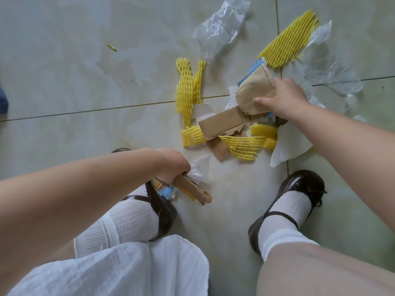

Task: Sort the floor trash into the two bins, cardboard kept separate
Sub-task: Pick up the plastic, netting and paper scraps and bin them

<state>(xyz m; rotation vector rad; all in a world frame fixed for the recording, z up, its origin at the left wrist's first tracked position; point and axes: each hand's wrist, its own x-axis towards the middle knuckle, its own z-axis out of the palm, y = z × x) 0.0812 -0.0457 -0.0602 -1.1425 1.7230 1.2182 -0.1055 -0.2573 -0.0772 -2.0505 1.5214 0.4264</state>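
Observation:
My left hand (172,165) grips a bundle of torn cardboard strips (193,189) low over the floor, close to my left shoe. My right hand (282,97) grips a brown cardboard piece (253,90) with a blue printed edge, lifted above the trash pile. Under it lies a longer torn cardboard strip (222,124) and a smaller cardboard scrap (220,149). Yellow foam netting lies around: one long piece (188,90) at the left of the pile, shorter pieces (243,144) in front, and a big one (288,43) at the far right.
Clear plastic film (220,26) lies at the back, more film (333,73) on the right. A white paper sheet (288,144) sits beside my right shoe (299,189). My left shoe (162,208) stands by the held bundle. A small yellow scrap (112,47) lies far left. No bins in view.

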